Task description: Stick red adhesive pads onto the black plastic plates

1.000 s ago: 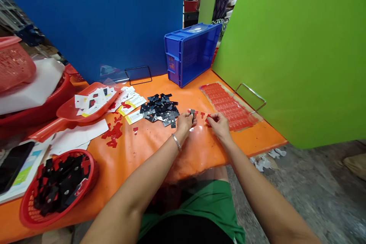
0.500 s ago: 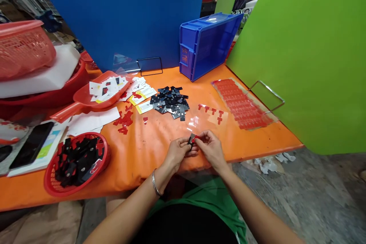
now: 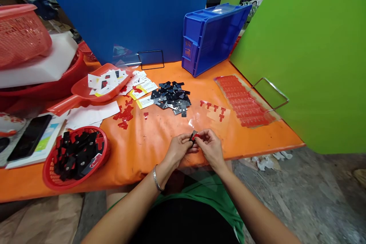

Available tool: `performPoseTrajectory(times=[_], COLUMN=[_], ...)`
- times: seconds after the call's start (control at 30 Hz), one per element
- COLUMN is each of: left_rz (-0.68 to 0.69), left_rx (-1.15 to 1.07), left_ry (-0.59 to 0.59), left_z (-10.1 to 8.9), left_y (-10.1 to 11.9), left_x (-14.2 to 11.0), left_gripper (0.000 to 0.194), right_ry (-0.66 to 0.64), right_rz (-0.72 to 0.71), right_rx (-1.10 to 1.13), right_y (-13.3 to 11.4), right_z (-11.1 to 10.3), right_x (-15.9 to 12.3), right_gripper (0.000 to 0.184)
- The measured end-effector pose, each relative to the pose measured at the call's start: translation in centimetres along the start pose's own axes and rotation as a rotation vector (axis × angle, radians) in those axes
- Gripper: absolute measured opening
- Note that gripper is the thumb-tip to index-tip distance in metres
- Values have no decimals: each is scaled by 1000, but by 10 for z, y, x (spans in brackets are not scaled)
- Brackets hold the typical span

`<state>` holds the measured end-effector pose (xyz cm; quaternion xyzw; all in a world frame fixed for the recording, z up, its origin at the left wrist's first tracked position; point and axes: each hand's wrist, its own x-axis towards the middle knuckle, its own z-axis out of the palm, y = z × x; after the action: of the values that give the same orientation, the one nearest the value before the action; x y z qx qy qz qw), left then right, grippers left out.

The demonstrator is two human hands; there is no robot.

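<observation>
Near the table's front edge, my left hand (image 3: 179,148) pinches a small flat black piece (image 3: 192,137). My right hand (image 3: 211,147) closes thumb and fingers on a small red T-shaped piece (image 3: 196,135), which lies against the black one. How far the two overlap is hidden by my fingertips. Beyond my hands is a pile of flat black pieces (image 3: 171,97) with small holes. Several red T-shaped pieces (image 3: 215,108) stand in a row on a clear sheet to the right. More red pieces (image 3: 124,114) lie heaped to the left.
A red basket (image 3: 106,152) of black and red pieces stands front left, beside a phone (image 3: 30,137). Behind it is a red scoop (image 3: 77,88) with paper cards. A blue crate (image 3: 191,45) stands at the back. A red sheet (image 3: 243,103) lies by the green panel (image 3: 314,65).
The black piece has tilted between my fingers, and the red piece shows more on it. My hands stay in nearly the same place; the whole view has shifted slightly.
</observation>
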<state>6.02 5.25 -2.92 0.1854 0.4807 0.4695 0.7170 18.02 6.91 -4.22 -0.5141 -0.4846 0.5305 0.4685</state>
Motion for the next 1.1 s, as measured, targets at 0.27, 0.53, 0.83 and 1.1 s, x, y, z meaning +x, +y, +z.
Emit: performPoseTrajectory(times=[0.27, 0.53, 0.83, 1.1], left_rz=[-6, 2, 23, 50], left_rx=[16, 10, -2, 9], left_ry=[1, -7, 32, 104], left_z=[2, 0, 4, 11], left_y=[2, 1, 0, 0], left_x=[-1, -1, -2, -3], left_gripper=[24, 21, 13, 9], right_ry=[4, 19, 18, 61], right_rz=[-26, -41, -59, -177], right_rx=[-15, -61, -86, -256], right_y=[2, 3, 0, -4], right_z=[0, 1, 3, 3], right_x=[1, 0, -2, -11], right_gripper=[18, 16, 18, 17])
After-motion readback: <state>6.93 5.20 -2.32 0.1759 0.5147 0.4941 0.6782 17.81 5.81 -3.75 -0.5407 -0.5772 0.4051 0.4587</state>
